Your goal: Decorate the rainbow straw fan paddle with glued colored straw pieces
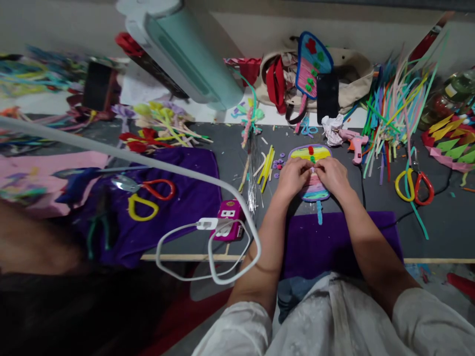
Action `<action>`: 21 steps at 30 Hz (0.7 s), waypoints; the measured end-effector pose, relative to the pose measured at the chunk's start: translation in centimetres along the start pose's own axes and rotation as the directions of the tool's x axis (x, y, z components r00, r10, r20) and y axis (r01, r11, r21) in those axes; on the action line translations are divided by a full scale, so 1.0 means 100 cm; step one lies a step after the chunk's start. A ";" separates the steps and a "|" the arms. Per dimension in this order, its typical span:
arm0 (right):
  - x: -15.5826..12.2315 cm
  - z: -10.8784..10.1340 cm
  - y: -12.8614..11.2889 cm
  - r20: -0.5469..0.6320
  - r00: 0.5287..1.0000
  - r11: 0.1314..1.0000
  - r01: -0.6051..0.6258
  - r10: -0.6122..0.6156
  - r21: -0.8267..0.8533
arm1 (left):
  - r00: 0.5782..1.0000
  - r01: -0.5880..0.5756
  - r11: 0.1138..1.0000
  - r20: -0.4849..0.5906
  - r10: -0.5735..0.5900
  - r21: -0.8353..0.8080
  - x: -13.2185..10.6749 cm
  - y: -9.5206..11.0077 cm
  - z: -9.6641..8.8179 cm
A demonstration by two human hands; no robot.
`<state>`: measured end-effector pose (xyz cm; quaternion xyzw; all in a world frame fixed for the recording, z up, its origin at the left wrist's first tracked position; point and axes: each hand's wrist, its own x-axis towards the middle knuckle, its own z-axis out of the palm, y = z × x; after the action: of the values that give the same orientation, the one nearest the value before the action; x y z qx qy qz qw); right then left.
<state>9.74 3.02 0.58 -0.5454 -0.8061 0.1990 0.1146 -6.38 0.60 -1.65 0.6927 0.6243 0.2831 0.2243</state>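
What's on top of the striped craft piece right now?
On the striped craft piece, a red tuft and a green tuft sit toward its far end. The left hand and right hand cover parts of its sides; whatever lies beneath them is hidden.

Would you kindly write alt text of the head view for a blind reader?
A person's left hand and right hand touch a multicoloured craft piece on a grey table. A purple cloth lies nearer the person; a pink glue gun and scissors lie to the right.
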 end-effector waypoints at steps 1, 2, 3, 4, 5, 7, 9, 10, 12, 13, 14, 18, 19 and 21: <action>0.000 -0.001 -0.001 0.003 1.000 1.000 0.000 0.000 -0.009 | 1.000 0.001 1.000 0.003 -0.001 0.002 0.000 0.000 0.000; -0.001 -0.002 -0.002 0.006 1.000 1.000 0.000 0.000 -0.018 | 1.000 0.004 1.000 0.005 -0.004 0.004 0.000 0.001 0.000; -0.001 -0.003 -0.003 0.008 1.000 1.000 0.003 -0.003 -0.027 | 1.000 0.007 1.000 0.006 -0.007 0.007 0.000 0.001 -0.001; -0.002 -0.004 -0.003 0.009 1.000 0.999 0.007 -0.007 -0.035 | 1.000 0.011 1.000 0.005 -0.011 0.009 0.000 0.001 0.000; -0.002 -0.004 -0.004 0.009 1.000 0.999 0.012 -0.012 -0.043 | 1.000 0.015 1.000 0.001 -0.015 0.010 0.000 0.001 0.000; -0.003 -0.005 -0.003 0.007 1.000 0.999 0.025 -0.024 -0.048 | 1.000 0.020 1.000 -0.013 -0.020 0.002 0.000 0.001 0.001; -0.002 -0.004 -0.001 -0.001 0.999 0.999 0.035 -0.035 -0.029 | 0.999 0.024 0.999 -0.033 -0.025 -0.030 -0.001 -0.001 0.002; -0.002 -0.004 0.000 -0.009 0.999 0.999 0.037 -0.037 -0.013 | 0.999 0.023 0.998 -0.041 -0.025 -0.054 -0.001 -0.002 0.003; -0.001 -0.001 0.003 -0.027 0.999 0.999 0.036 -0.035 0.024 | 0.999 0.010 0.995 -0.045 -0.015 -0.101 -0.001 -0.003 0.003; 0.000 0.000 0.005 -0.036 0.999 0.999 0.033 -0.031 0.038 | 0.999 0.000 0.993 -0.043 -0.005 -0.116 -0.002 -0.003 0.003; 0.000 0.002 0.006 -0.044 0.999 0.998 0.029 -0.027 0.049 | 0.999 -0.011 0.993 -0.039 0.006 -0.120 -0.002 -0.002 0.003; 0.001 0.005 0.008 -0.063 0.998 0.997 0.017 -0.013 0.070 | 1.000 -0.011 0.999 -0.027 0.010 -0.053 -0.002 0.003 0.003; 0.001 0.005 0.008 -0.066 0.998 0.997 0.013 -0.008 0.074 | 1.000 -0.004 0.999 -0.029 0.002 -0.039 -0.002 0.004 0.003; 0.001 0.005 0.008 -0.080 0.997 0.996 0.000 0.007 0.086 | 0.999 0.010 0.999 -0.043 -0.012 -0.050 -0.002 0.004 0.004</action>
<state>10.19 3.26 -0.21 -0.5490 -0.7906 0.2114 0.1698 -5.79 0.41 -1.67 0.6773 0.6255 0.3122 0.2293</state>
